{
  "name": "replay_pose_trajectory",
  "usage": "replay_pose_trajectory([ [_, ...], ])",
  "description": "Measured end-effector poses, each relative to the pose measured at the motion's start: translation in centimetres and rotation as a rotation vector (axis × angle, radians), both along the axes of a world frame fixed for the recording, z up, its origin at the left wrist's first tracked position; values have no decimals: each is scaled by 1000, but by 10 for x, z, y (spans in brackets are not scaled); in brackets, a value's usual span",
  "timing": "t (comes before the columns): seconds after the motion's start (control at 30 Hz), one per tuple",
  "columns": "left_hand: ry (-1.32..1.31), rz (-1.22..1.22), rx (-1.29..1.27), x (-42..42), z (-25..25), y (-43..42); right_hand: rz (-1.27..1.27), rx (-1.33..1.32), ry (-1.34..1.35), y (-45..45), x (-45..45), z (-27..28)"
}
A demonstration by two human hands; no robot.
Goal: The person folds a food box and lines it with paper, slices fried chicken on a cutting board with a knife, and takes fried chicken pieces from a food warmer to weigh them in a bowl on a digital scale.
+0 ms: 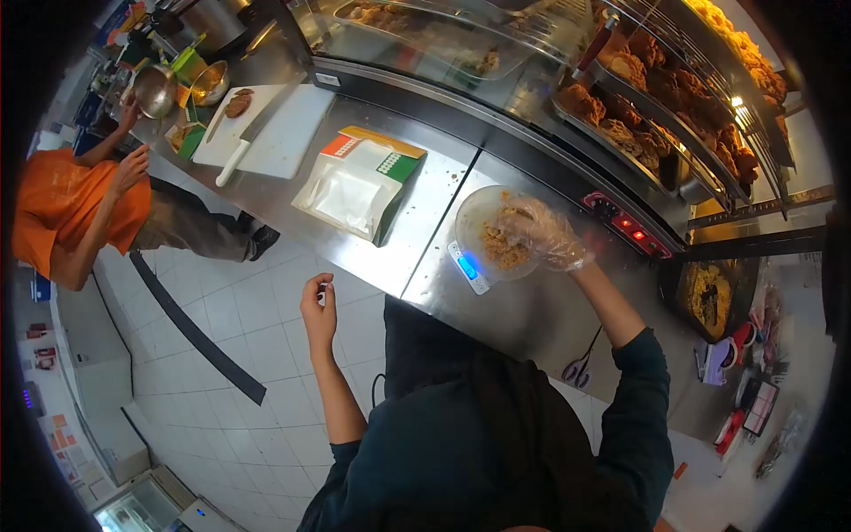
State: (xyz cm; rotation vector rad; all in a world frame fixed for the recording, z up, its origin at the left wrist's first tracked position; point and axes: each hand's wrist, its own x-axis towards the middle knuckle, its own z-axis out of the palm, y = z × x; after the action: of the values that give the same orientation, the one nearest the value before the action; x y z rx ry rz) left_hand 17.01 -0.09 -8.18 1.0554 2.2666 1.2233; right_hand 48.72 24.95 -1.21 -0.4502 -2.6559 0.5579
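My right hand (539,232), in a clear plastic glove, reaches into a round translucent bowl (470,211). Its fingers are bent around some crumbly golden-brown food (507,250), and the fingertips are partly hidden. Under the bowl is a small digital scale (480,282), its display glowing blue. My left hand (317,303) is bare and hangs in front of the counter's edge, fingers curled in, with no object visible in it. Left of the bowl, a white paper bag (350,197) with orange and green printing lies on the steel counter (425,253).
A knife (244,146) rests on a white cutting board (297,133) at the left. A co-worker in an orange shirt (84,204) stands there. Behind the counter is a heated cabinet with fried-food trays (620,133). Scissors (578,371) lie near the front edge.
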Motion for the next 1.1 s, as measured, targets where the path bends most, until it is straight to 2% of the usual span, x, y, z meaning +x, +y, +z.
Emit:
replay_pose_trajectory([
  [0.13, 3, 3, 6, -1, -7, -8, -192, -211, -152, -4, 3, 5],
  [0.33, -6, 26, 64, -2, -11, -15, -335, -342, -35, 2, 19, -13],
  [0.43, -8, 37, -24, -3, -9, -17, -413, -728, 153, -8, 15, 2],
  [0.53, -35, 30, -3, -3, -11, -16, -434, -613, -41, -2, 20, -5],
  [0.63, -11, 6, 4, -4, -12, -13, -496, -707, -303, -6, 13, 12],
  [0.73, -22, 14, -28, -1, -9, -12, -529, -798, -136, -2, 22, -18],
  [0.83, -7, 17, -47, -1, -9, -12, -409, -606, -237, 7, 29, -17],
  [0.93, 2, 34, 0, 1, -12, -10, -352, -575, -57, 6, 28, -6],
  [1.03, -64, 62, -22, 2, -11, -9, -400, -852, 75, 10, 34, -3],
  [1.1, -45, 53, -25, 1, -13, -7, -440, -926, 144, 13, 37, -12],
])
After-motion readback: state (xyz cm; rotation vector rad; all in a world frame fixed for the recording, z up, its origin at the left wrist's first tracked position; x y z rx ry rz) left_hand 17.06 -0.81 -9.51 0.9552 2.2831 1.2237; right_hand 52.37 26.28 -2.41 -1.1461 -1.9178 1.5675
